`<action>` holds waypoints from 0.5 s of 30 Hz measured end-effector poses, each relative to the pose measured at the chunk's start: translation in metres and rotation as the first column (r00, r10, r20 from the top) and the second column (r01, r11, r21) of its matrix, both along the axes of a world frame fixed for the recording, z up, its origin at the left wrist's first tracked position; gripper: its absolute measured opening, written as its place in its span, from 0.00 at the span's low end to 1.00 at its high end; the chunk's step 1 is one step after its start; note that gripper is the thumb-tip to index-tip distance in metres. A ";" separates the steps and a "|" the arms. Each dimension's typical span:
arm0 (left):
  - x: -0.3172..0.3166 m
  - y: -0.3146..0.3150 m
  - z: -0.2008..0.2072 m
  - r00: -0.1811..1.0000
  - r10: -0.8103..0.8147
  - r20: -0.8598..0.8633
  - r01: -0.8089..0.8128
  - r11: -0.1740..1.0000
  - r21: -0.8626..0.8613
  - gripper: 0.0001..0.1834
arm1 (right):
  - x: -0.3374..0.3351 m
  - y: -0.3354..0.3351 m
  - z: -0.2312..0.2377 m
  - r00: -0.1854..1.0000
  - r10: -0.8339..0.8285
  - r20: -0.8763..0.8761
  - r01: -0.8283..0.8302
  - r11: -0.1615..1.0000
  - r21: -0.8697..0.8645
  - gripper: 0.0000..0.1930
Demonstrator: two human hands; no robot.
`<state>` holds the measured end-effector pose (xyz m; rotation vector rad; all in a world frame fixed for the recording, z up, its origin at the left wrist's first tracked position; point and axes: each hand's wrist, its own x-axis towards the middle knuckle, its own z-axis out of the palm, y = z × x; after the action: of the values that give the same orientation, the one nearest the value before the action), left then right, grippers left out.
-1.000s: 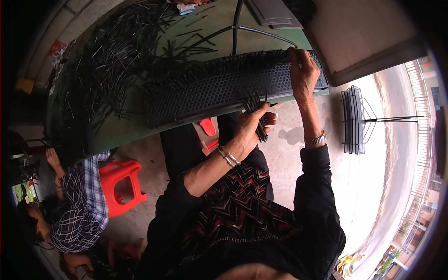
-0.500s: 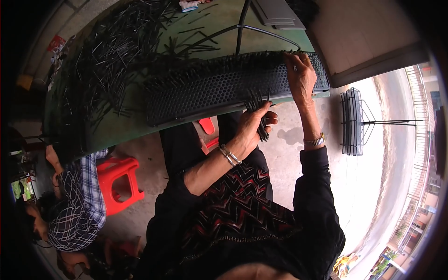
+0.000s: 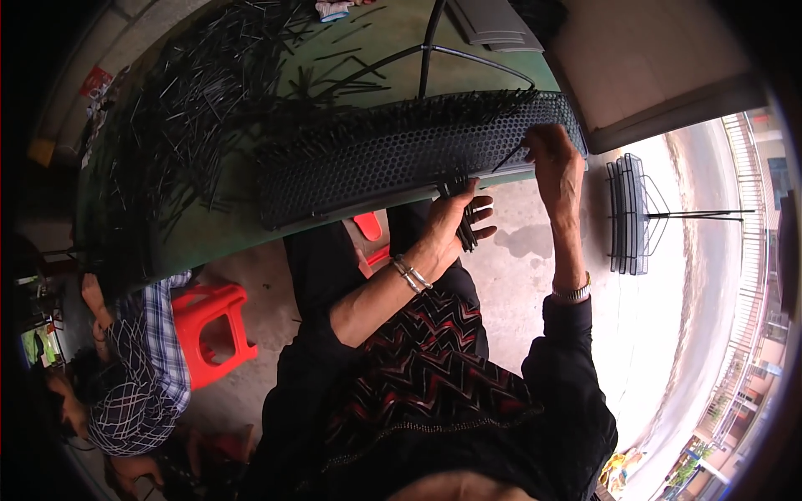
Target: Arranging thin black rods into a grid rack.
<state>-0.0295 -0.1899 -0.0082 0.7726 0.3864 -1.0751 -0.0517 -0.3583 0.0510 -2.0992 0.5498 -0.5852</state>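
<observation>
In front of me a long, curved black perforated panel (image 3: 359,171) lies along the near edge of the green table. Thin black sticks stand in a dense band along its far side. My left hand (image 3: 455,217), just off the panel's near edge, is closed round a bundle of the same black sticks (image 3: 466,230), some of its fingers stretched out. Over the panel's right end, my right hand (image 3: 555,163) pinches one thin black stick (image 3: 507,156) that points toward the lower left. The fingertips on it are partly hidden.
A large heap of loose black sticks (image 3: 200,92) covers the left of the green table (image 3: 200,230). Black metal rods (image 3: 426,63) rise behind the panel. A red stool (image 3: 213,334) and a seated person (image 3: 134,384) are at left; a black rack (image 3: 628,215) stands on the floor at right.
My right hand has come off the panel's far right edge and moved nearer me, where a single stick now shows in its fingers. The left hand has hardly moved.
</observation>
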 end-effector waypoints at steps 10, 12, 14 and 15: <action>-0.004 0.001 -0.003 0.999 -0.019 0.051 0.020 1.000 -0.015 0.12 | 0.041 -0.030 -0.029 0.961 -0.077 0.266 0.203 0.850 -0.487 0.04; -0.004 0.002 -0.001 0.999 -0.005 0.050 0.007 1.000 -0.028 0.13 | 0.045 -0.028 -0.034 0.974 -0.078 0.213 0.173 0.864 -0.472 0.05; -0.004 0.003 0.001 0.999 0.007 0.049 -0.005 0.999 -0.042 0.14 | 0.047 -0.026 -0.034 0.985 -0.081 0.151 0.150 0.835 -0.529 0.06; -0.004 0.002 0.003 0.998 0.007 0.059 -0.005 0.999 -0.043 0.16 | 0.048 -0.025 -0.033 0.992 -0.091 0.090 0.126 0.802 -0.584 0.06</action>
<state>-0.0332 -0.1875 -0.0053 0.7628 0.3141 -1.0496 -0.0040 -0.3832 0.0183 -2.6351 0.4971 -0.9811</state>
